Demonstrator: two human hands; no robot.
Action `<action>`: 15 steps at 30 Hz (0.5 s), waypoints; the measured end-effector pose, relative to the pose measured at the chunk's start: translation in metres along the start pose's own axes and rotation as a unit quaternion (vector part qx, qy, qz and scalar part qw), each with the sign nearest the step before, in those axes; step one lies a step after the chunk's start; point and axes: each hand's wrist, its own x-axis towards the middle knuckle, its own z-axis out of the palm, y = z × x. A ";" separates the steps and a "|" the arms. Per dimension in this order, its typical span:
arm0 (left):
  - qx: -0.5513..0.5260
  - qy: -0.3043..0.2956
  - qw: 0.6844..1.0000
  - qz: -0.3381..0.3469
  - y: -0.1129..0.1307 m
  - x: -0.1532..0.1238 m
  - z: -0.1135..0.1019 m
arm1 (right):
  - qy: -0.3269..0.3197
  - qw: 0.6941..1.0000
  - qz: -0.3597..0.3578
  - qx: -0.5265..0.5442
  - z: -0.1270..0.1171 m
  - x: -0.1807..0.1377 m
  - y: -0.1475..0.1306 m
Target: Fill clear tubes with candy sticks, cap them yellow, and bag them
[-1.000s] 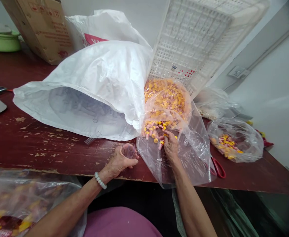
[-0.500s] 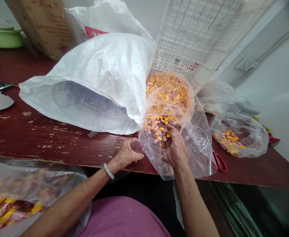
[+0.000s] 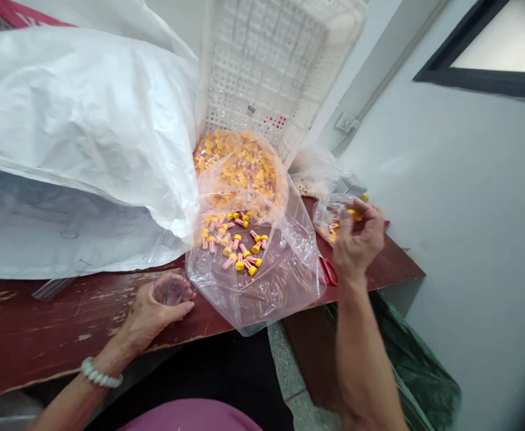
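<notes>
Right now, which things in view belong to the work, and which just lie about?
Apparently in use:
clear cylindrical plastic container, in left hand
small pink, yellow-topped pieces
large transparent plastic bag

Apparently lying about:
red-handled scissors
white perforated plastic crate

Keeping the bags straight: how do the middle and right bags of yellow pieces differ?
The middle bag looks larger than the right bag. The middle bag holds a heap of yellow-capped pieces; the right bag shows only a few yellow bits. The right hand partly hides the right bag, but not the middle bag. Both are clear plastic.
</notes>
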 end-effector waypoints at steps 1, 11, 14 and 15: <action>0.009 -0.007 1.000 0.008 -0.001 0.000 0.000 | -0.008 0.996 -0.018 -0.081 -0.005 0.022 0.021; 0.069 -0.028 0.996 0.047 -0.003 0.002 0.000 | -0.320 0.942 -0.101 -0.021 0.053 -0.069 0.020; 0.067 -0.043 0.996 0.047 -0.005 0.003 -0.002 | -0.433 0.892 -0.101 -0.080 0.071 -0.122 0.007; 0.063 -0.043 0.996 0.050 -0.006 0.004 -0.002 | -0.445 0.885 -0.094 -0.098 0.074 -0.131 0.009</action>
